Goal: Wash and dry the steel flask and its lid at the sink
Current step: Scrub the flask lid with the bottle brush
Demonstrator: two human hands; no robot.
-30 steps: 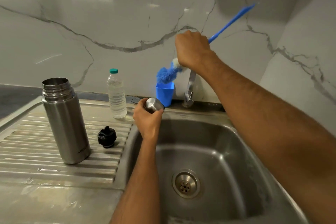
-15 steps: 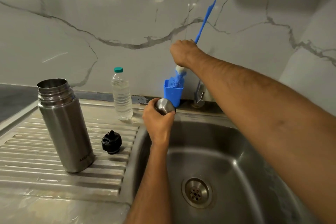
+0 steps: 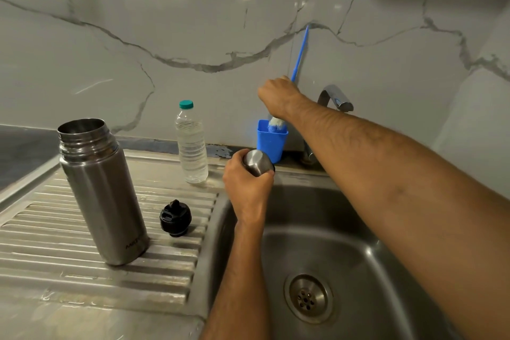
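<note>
The steel flask (image 3: 103, 190) stood open-mouthed on the ribbed counter (image 3: 41, 243) at nine o'clock from the sink (image 3: 358, 270), its black stopper (image 3: 175, 218) just beside it. The left hand (image 3: 247, 190) was wrapped round the steel lid (image 3: 258, 162) — smooth, rigid, probably slippery when wet, so best gripped around its side wall. The right hand (image 3: 277, 95) clasped a blue brush (image 3: 299, 55), bristles down in the blue cup (image 3: 271, 141) at twelve o'clock.

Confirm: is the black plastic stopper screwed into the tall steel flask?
No, the black plastic stopper lies on the ribbed steel drainboard beside the open-mouthed tall steel flask.
</note>
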